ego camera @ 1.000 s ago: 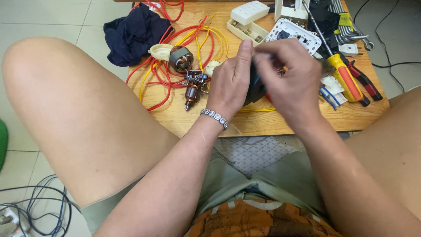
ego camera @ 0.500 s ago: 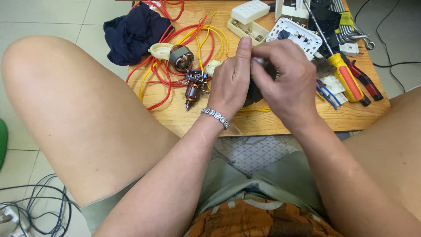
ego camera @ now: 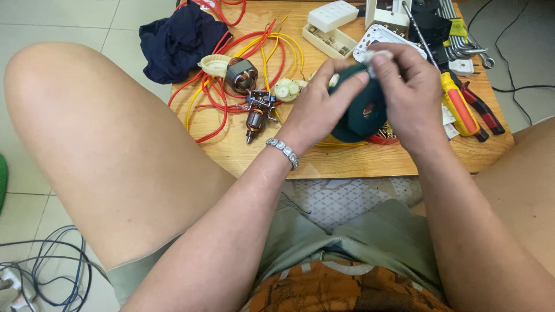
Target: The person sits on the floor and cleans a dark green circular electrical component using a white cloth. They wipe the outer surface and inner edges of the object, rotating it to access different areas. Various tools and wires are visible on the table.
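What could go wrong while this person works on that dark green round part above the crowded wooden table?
The dark green round part is gripped only by the left hand and right hand; a slip might drop it onto the copper-wound motor rotor or tangled red and yellow wires. The red-and-yellow-handled screwdriver lies close enough to be knocked.

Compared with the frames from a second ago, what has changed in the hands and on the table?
Both hands have turned the dark green housing so more of its side shows; the left hand cups it and the right hand now pinches a small white piece at its top. The motor rotor, red wires, screwdriver and dark cloth stayed put.
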